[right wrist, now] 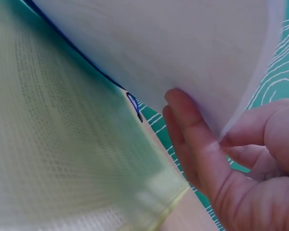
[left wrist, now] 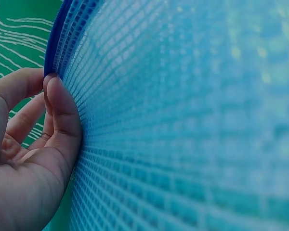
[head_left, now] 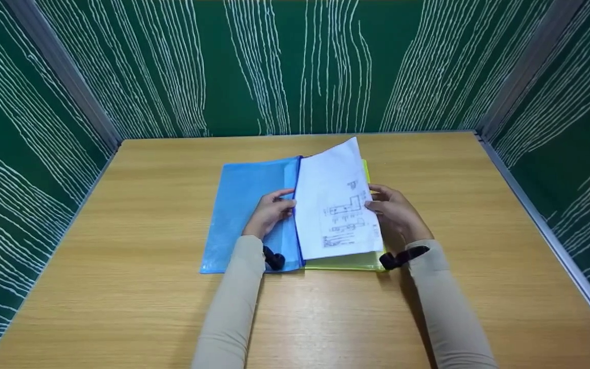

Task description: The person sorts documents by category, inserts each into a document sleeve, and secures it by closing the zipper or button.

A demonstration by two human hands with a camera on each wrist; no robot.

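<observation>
A blue mesh zip pouch [head_left: 251, 179] lies on the left, its dark blue zip edge [left wrist: 52, 41] toward the middle. My left hand [head_left: 269, 212] pinches that zip edge between thumb and fingers. White paper [head_left: 325, 179] with printed drawings extends rightward from the blue pouch's opening; its left end is hidden at the zip. My right hand [head_left: 397, 212] pinches the paper's right edge, thumb on the printed face and fingers beneath. The sheet bends upward in the right wrist view. Under it lies a yellow-green mesh pouch [head_left: 343, 264], mostly covered.
A wooden table [head_left: 136, 220] carries both pouches. Green panels [head_left: 320, 66] with white wavy lines stand behind and at both sides, joined by grey metal corner posts [head_left: 525, 66]. A blue zip pull [right wrist: 134, 107] hangs at the blue pouch's edge.
</observation>
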